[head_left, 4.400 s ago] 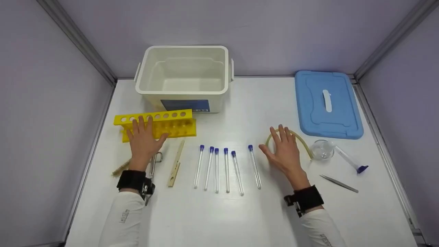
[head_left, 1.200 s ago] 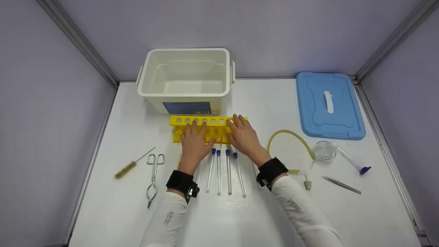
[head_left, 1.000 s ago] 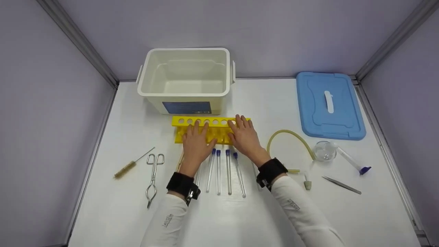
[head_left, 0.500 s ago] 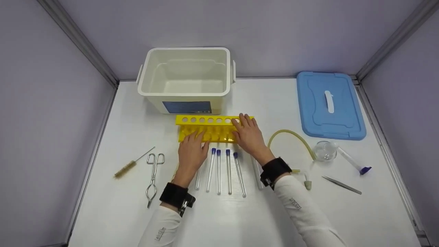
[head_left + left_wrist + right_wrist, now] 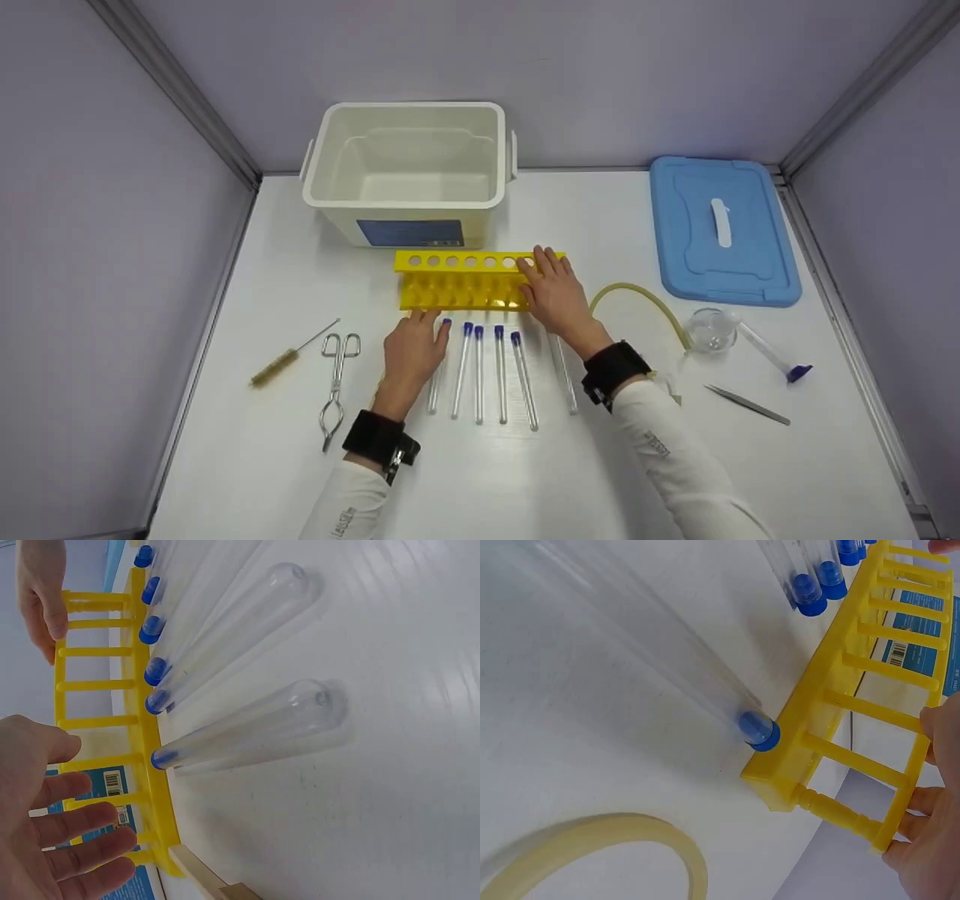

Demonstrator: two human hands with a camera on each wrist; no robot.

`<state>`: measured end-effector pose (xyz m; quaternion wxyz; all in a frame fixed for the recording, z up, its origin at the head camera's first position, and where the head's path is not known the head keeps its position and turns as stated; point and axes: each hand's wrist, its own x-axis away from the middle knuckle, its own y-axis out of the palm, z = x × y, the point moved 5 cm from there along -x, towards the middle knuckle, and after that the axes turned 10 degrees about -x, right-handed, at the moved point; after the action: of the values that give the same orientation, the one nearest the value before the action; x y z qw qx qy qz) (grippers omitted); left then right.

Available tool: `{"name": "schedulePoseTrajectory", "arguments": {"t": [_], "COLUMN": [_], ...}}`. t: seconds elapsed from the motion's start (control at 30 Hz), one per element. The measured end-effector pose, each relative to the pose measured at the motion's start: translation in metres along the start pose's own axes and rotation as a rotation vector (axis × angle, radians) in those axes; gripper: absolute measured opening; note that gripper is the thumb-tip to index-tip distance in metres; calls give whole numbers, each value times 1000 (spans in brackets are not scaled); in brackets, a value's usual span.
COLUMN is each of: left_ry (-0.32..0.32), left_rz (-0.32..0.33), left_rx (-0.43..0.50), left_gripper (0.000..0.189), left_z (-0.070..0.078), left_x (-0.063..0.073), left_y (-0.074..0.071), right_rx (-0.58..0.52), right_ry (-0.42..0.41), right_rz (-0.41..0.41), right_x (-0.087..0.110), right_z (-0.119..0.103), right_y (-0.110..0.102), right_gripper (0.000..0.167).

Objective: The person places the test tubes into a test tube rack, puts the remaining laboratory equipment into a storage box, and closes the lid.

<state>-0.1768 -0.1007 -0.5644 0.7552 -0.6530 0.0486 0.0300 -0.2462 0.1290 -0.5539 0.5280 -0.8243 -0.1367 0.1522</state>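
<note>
One tan-bristled wire brush [image 5: 276, 367] lies on the white tabletop [image 5: 480, 480], well left of the yellow plastic test-tube rack [image 5: 472, 289]. Next come silver metal tongs [image 5: 335, 390], nearer that rack's left end. A deep, cream-white plastic bin [image 5: 405, 203] stands uncovered behind the rack's left half and reaches past its left end; I can see right down to its floor. My left hand [image 5: 412, 349] is just in front of the rack's left end, fingers loosely spread and holding nothing; whether they touch it, I cannot tell. Partly beneath that hand is a pale wooden clamp [image 5: 199, 870]. Six clear test tubes [image 5: 479, 375] with blue caps lie on the table in front of the rack, capped ends towards it. The rack itself stands upright, and my right hand [image 5: 559, 300] grips its right end, fingers bent over the top plate, thumb in front. To the rack's right curves a yellowish rubber hose [image 5: 630, 828]; farther right are a flat blue plastic lid [image 5: 682, 247], a round clear vessel [image 5: 711, 331], contents too small to tell, a clear blue-based cylinder [image 5: 763, 346] lying down, and grey metal tweezers [image 5: 748, 405].
</note>
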Motion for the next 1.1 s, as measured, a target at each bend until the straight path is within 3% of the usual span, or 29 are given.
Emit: {"name": "schedulePoseTrajectory", "arguments": {"t": [0.13,0.3,0.6,0.83,1.1], "left_ry": [-17,4,-10,30,-11], "left_rz": [-16,-10,-87,-44,-90], "left_rx": [9,24,4,-22,-34], "left_gripper": [34,32,35,31,34], "left_z": [-3,-4,-2,-1,-2], "left_x": [2,7,9,9,8], "left_y": [5,12,23,28,36], "right_rx": [10,25,28,4,0], "right_ry": [4,11,46,32,48], "right_rz": [5,8,-17,-2,-26], "right_x": [2,4,9,15,20], "right_z": [6,11,21,29,38], "right_y": [-2,-4,-5,-10,-13], "right_gripper": [47,47,49,48,50]}}
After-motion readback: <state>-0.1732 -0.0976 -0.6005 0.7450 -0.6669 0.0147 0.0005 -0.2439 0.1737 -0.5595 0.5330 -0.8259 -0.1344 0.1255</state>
